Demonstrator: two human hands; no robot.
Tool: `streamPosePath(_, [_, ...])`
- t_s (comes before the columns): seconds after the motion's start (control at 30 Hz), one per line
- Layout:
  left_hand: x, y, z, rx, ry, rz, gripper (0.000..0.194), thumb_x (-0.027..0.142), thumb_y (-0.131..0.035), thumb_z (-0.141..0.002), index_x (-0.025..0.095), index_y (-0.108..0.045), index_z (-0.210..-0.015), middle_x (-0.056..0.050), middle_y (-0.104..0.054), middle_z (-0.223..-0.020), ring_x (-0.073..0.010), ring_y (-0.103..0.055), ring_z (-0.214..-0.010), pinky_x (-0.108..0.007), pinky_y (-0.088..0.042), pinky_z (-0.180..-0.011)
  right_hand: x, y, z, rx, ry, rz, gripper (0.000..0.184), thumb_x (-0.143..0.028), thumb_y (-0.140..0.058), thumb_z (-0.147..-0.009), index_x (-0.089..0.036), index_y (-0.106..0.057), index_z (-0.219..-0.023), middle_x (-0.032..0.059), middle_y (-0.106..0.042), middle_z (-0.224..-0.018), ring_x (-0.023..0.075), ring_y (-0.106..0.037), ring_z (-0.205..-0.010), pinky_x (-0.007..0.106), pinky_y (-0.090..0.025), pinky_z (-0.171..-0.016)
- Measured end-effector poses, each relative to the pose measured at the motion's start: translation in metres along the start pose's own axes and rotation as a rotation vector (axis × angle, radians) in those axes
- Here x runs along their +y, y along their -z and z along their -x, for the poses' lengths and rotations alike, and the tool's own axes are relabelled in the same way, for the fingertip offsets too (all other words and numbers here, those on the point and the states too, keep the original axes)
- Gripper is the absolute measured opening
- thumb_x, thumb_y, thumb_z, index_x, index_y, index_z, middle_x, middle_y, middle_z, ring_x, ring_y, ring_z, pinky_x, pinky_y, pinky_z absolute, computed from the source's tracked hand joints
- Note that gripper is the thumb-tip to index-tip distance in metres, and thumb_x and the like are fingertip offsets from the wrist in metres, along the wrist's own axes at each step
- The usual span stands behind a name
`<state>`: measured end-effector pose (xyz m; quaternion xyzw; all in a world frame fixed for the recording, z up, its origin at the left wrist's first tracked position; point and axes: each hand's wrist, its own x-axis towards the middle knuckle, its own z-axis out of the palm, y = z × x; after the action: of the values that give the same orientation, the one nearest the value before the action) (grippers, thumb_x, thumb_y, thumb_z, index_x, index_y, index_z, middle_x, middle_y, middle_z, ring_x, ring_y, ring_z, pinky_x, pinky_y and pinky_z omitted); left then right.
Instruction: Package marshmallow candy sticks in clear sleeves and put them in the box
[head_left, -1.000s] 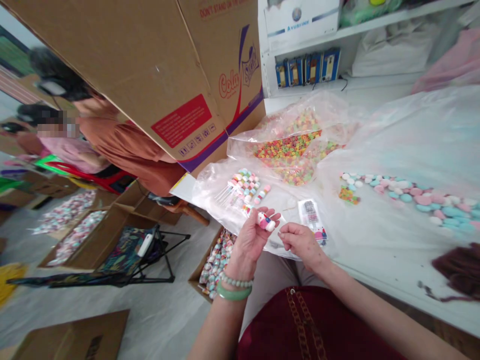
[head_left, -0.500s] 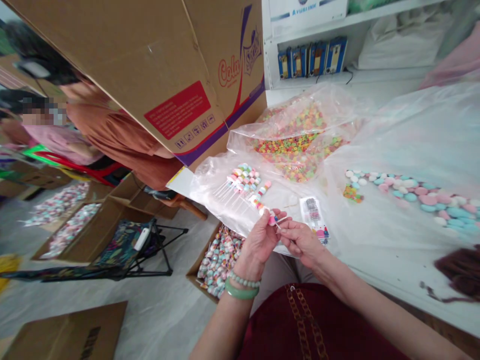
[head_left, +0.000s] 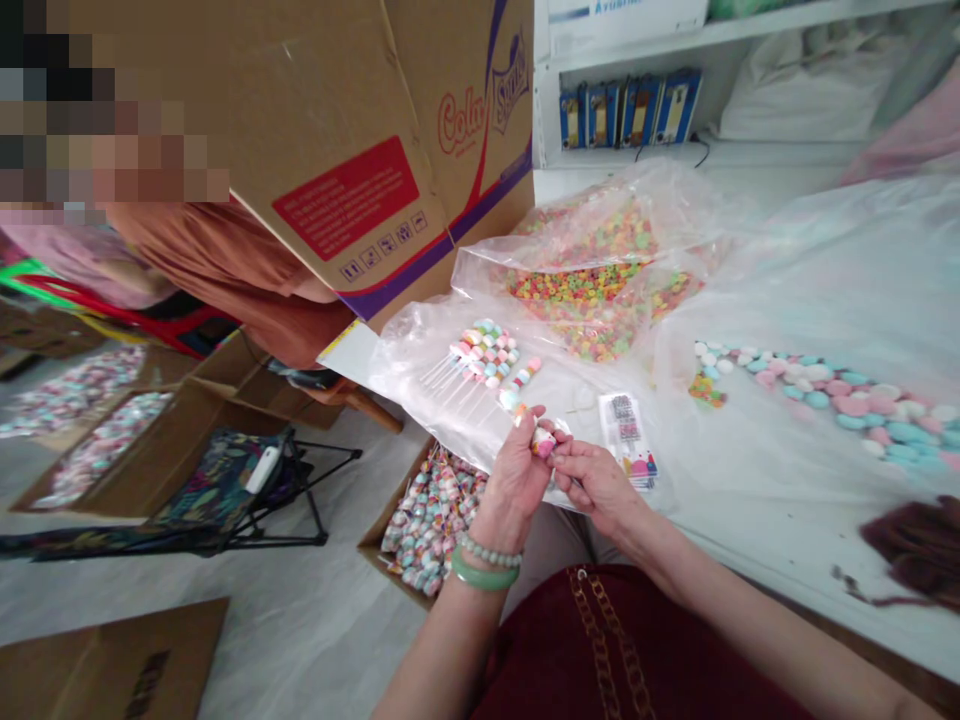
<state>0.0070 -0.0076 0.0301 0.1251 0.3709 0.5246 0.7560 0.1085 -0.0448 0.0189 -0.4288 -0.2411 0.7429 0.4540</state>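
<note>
My left hand [head_left: 519,468], with a bead bracelet and a green bangle at its wrist, is closed around a candy skewer [head_left: 544,441] of pink, white and coloured pieces. The fingers of my right hand [head_left: 596,482] pinch at the skewer's near end; its stick is mostly hidden. Just beyond my hands, finished-looking candy skewers [head_left: 487,352] lie in a bunch on a clear plastic sheet, sticks towards me. One more short skewer [head_left: 527,373] lies beside them. Right of my hands is a stack of printed packets [head_left: 628,440].
A clear bag of ring candies [head_left: 577,290] lies behind. Pastel candies [head_left: 847,385] spread to the right, near a dark cloth [head_left: 915,550]. A tall carton [head_left: 337,130] blocks the left; a box of wrapped skewers [head_left: 431,520] stands below. Co-workers sit at left beside a folding chair [head_left: 247,480].
The skewer in my hands has turned, so its white stick and dark-blue piece no longer show clearly. My hands stay close together. The view has shifted slightly.
</note>
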Motion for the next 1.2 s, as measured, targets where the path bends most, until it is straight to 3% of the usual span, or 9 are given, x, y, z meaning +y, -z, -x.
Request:
streamPosePath(0.17, [0.02, 0.016, -0.005, 0.045, -0.09, 0.035, 0.025, 0.031, -0.067, -0.076, 0.017, -0.056, -0.094, 0.002, -0.056, -0.069, -0.0112, -0.056, -0.062, -0.036, -0.047, -0.078, 0.006, 0.01, 0.003, 0.064, 0.051, 0.305, 0.018, -0.034, -0.061, -0.067, -0.016, -0.055, -0.065, -0.0072, -0.045, -0.047, 0.0041, -0.028, -0.038, 0.02, -0.015, -0.038])
streamPosePath(0.3, [0.009, 0.016, -0.005, 0.068, -0.176, -0.04, 0.028, 0.03, -0.068, -0.073, 0.017, -0.056, -0.094, 0.002, -0.056, -0.067, -0.0098, -0.054, -0.059, -0.027, -0.046, -0.066, 0.013, 0.0, -0.005, 0.109, 0.184, 0.431, 0.014, -0.028, -0.056, -0.068, -0.018, -0.052, -0.059, -0.006, -0.043, -0.051, 0.0073, -0.034, -0.047, 0.02, -0.024, -0.044])
streamPosePath(0.4, [-0.005, 0.015, -0.001, 0.09, -0.08, -0.094, 0.034, 0.033, -0.07, -0.07, 0.016, -0.057, -0.096, 0.002, -0.055, -0.066, -0.0089, -0.051, -0.055, -0.02, -0.038, -0.05, 0.016, -0.01, -0.012, 0.105, 0.254, 0.443, 0.013, -0.028, -0.052, -0.069, -0.019, -0.051, -0.06, -0.0047, -0.046, -0.055, 0.0091, -0.039, -0.052, 0.021, -0.028, -0.046])
streamPosePath(0.5, [-0.007, 0.02, 0.005, 0.036, 0.026, -0.17, 0.037, 0.035, -0.074, -0.065, 0.015, -0.058, -0.092, 0.0, -0.058, -0.071, -0.0097, -0.052, -0.058, -0.021, -0.039, -0.052, 0.016, -0.008, -0.014, 0.132, 0.203, 0.429, 0.014, -0.031, -0.051, -0.072, -0.019, -0.053, -0.066, -0.0054, -0.044, -0.054, 0.0093, -0.036, -0.048, 0.021, -0.026, -0.044])
streamPosePath(0.77, [-0.006, 0.043, 0.005, 0.063, -0.071, -0.505, 0.03, 0.039, -0.068, -0.07, 0.013, -0.057, -0.059, 0.001, -0.051, -0.051, -0.008, -0.044, -0.047, -0.022, -0.035, -0.05, 0.017, 0.007, -0.005, 0.241, 0.431, 0.994, 0.02, -0.027, -0.045, -0.079, -0.02, -0.056, -0.064, -0.0018, -0.053, -0.063, 0.0139, -0.048, -0.064, 0.025, -0.032, -0.061])
streamPosePath(0.87, [-0.014, 0.043, 0.004, 0.086, -0.167, -0.588, 0.028, 0.035, -0.071, -0.067, 0.014, -0.056, -0.056, 0.003, -0.046, -0.049, -0.0069, -0.039, -0.046, -0.021, -0.029, -0.046, 0.02, 0.01, -0.007, 0.32, 0.41, 1.029, 0.019, -0.027, -0.044, -0.079, -0.021, -0.062, -0.083, -0.0019, -0.055, -0.066, 0.0149, -0.05, -0.065, 0.025, -0.034, -0.062])
streamPosePath(0.93, [-0.019, 0.044, 0.004, 0.055, -0.153, -0.608, 0.027, 0.035, -0.072, -0.065, 0.014, -0.057, -0.058, 0.004, -0.046, -0.049, -0.0065, -0.037, -0.046, -0.02, -0.027, -0.045, 0.022, 0.016, -0.011, 0.36, 0.379, 1.003, 0.034, -0.025, -0.046, -0.078, -0.021, -0.058, -0.109, -0.0036, -0.054, -0.064, 0.0152, -0.051, -0.062, 0.026, -0.036, -0.062])
streamPosePath(1.0, [-0.021, 0.046, 0.004, 0.003, -0.071, -0.561, 0.027, 0.036, -0.072, -0.066, 0.014, -0.057, -0.06, 0.004, -0.046, -0.05, -0.0065, -0.037, -0.045, -0.021, -0.03, -0.045, 0.024, 0.023, -0.016, 0.312, 0.37, 0.986, 0.043, -0.023, -0.046, -0.077, -0.022, -0.053, -0.12, -0.0039, -0.056, -0.065, 0.0154, -0.052, -0.061, 0.027, -0.038, -0.063])
streamPosePath(1.2, [-0.01, 0.051, 0.008, -0.037, 0.11, -0.317, 0.019, 0.029, -0.072, -0.068, 0.013, -0.061, -0.072, -0.002, -0.059, -0.065, -0.0112, -0.054, -0.057, -0.024, -0.043, -0.056, 0.026, 0.023, -0.018, 0.054, 0.577, 1.136, 0.03, -0.02, -0.039, -0.085, -0.023, -0.066, -0.099, 0.0032, -0.064, -0.087, 0.0174, -0.059, -0.081, 0.029, -0.044, -0.074])
